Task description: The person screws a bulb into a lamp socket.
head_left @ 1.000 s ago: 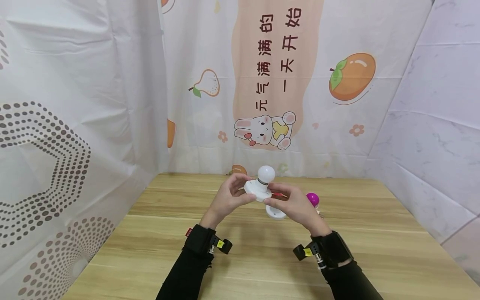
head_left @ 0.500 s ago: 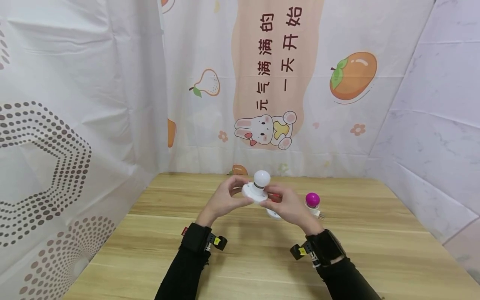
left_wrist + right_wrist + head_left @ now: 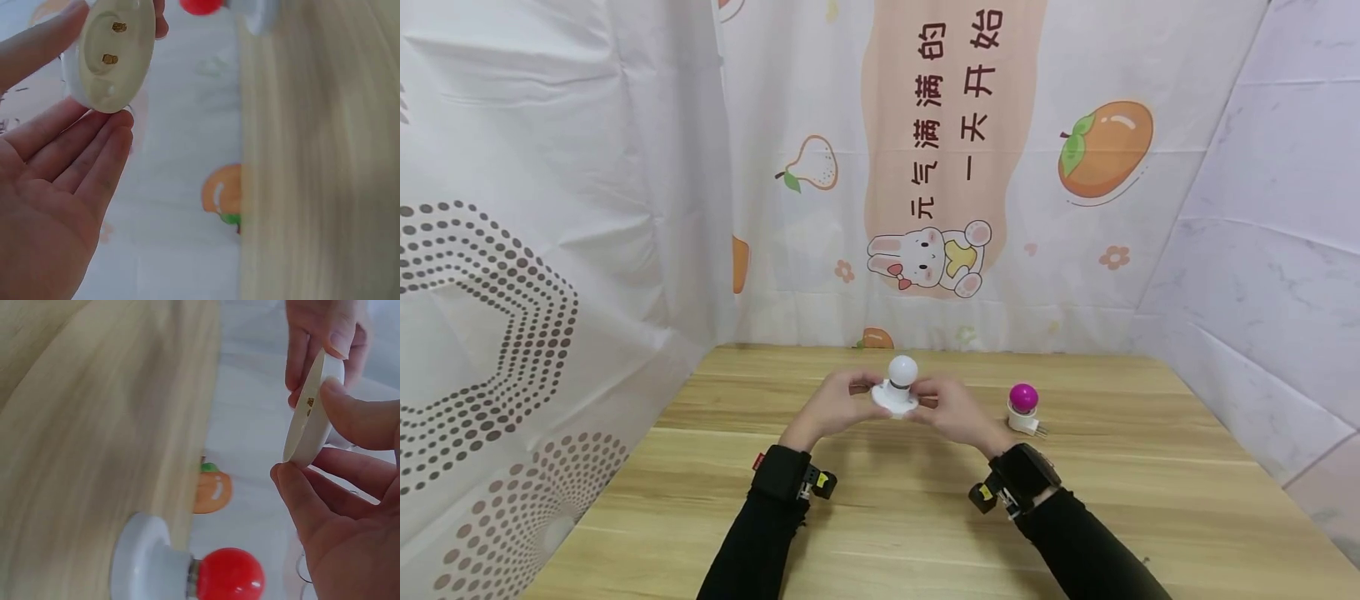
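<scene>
A white round lamp holder [image 3: 891, 402] with a small white bulb [image 3: 902, 370] standing up from it is held between both hands over the table. My left hand [image 3: 841, 406] pinches its left edge with thumb and fingers. The opposite edge is gripped by my right hand [image 3: 957, 410]. Seen from the left wrist, the holder's hollow underside [image 3: 94, 78] shows two brass-coloured contacts. Near the right hand, in the right wrist view, a red bulb [image 3: 231, 574] sits in another white holder [image 3: 140, 559]; the right hand hides this lamp in the head view.
On the wooden table [image 3: 895, 533], right of the hands, stands a magenta bulb [image 3: 1023, 397] in a white socket with plug prongs [image 3: 1026, 424]. A printed curtain [image 3: 805, 250] hangs behind the table's far edge, with hanging sheets at both sides.
Both hands have moved left and slightly down with the white lamp holder, which is less tilted. The red-bulb lamp has gone out of sight behind the right hand; the magenta bulb is fully uncovered.
</scene>
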Available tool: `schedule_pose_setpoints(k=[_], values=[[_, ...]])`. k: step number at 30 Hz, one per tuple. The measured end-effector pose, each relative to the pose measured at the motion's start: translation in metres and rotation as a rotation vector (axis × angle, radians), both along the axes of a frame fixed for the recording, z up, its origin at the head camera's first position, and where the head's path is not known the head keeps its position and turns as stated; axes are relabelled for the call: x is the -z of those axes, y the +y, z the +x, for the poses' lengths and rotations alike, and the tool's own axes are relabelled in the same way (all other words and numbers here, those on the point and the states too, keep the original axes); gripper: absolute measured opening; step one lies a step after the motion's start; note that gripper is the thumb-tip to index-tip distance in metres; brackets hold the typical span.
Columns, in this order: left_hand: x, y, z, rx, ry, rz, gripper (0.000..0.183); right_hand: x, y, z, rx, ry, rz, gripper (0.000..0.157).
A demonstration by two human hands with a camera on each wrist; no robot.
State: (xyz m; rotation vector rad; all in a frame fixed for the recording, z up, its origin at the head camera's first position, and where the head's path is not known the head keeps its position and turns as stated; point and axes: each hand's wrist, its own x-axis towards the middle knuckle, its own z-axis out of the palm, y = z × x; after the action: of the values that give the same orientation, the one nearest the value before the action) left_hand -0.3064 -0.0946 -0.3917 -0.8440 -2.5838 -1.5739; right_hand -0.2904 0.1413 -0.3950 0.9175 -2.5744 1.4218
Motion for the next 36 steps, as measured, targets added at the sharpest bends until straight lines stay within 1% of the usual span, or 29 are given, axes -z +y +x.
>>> schedule_pose_setpoints(k=[5, 9, 12, 16, 19, 20, 24, 27, 31, 36], values=[[0.009, -0.004, -0.006, -0.001, -0.010, -0.107, 0.045, 0.006, -0.010, -0.005, 0.042, -0.003, 0.094, 0.015], [0.017, -0.008, -0.013, 0.005, -0.031, -0.166, 0.045, 0.012, -0.016, -0.009, 0.083, 0.026, 0.186, 0.013], [0.025, -0.009, -0.019, 0.014, -0.052, -0.182, 0.046, 0.017, -0.019, -0.013, 0.092, 0.037, 0.242, 0.016], [0.033, -0.009, -0.022, 0.014, -0.074, -0.191, 0.047, 0.023, -0.020, -0.018, 0.084, 0.044, 0.294, 0.017], [0.038, -0.008, -0.025, 0.019, -0.075, -0.208, 0.047, 0.026, -0.022, -0.020, 0.089, 0.026, 0.331, 0.017], [0.040, -0.007, -0.026, 0.025, -0.066, -0.220, 0.046, 0.027, -0.023, -0.021, 0.092, 0.007, 0.343, 0.017], [0.047, -0.006, -0.030, 0.047, -0.042, -0.256, 0.038, 0.032, -0.028, -0.024, 0.110, -0.050, 0.404, 0.018], [0.050, -0.005, -0.030, 0.045, -0.038, -0.280, 0.036, 0.036, -0.033, -0.026, 0.126, -0.076, 0.442, 0.022], [0.051, -0.003, -0.028, 0.028, -0.031, -0.310, 0.036, 0.037, -0.037, -0.027, 0.161, -0.094, 0.472, 0.024], [0.049, -0.001, -0.026, 0.008, -0.027, -0.344, 0.035, 0.036, -0.040, -0.026, 0.174, -0.054, 0.508, 0.025]])
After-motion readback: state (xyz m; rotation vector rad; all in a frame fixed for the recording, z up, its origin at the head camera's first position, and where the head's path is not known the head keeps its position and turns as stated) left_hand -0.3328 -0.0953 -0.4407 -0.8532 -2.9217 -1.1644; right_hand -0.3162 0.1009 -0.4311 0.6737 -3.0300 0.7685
